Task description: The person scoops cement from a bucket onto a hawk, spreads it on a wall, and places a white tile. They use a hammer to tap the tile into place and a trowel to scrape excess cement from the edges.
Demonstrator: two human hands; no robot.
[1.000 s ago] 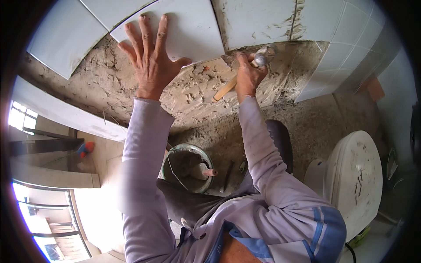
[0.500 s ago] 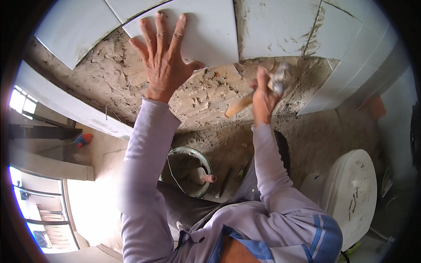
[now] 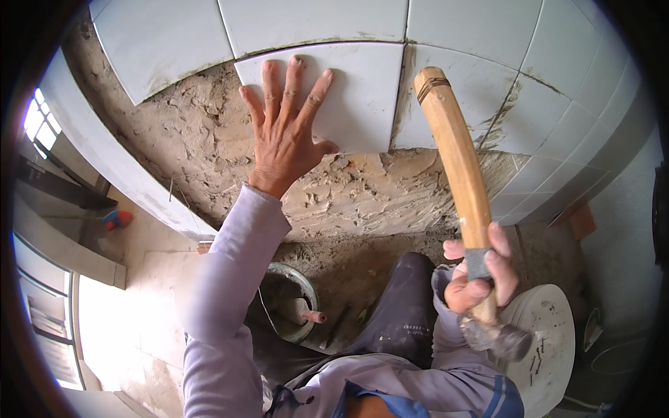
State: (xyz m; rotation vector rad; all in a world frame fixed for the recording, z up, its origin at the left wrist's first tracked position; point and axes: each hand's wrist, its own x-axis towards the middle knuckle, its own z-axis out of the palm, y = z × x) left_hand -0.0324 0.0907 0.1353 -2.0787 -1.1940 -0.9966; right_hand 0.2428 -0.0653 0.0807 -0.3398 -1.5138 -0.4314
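- Landmark: the white tile, against the wall, its top edge just under an upper row of tiles.
- Left hand: over the tile's lower left part; fingers spread and straight, pressed to its face, thumb along its bottom edge; holds nothing.
- Right hand: below and right of the tile; fingers curled around the hammer at the grey band near its head.
- Hammer: wooden handle points up, its end right of the tile; head, blurred, hangs lowest. Handle-to-wall contact: cannot tell.
- Mortar: rough, ridged, directly below and left of the tile.
- Bucket: on the floor below the tile; a trowel sits in it.
- Toilet lid: well below and right of the tile.
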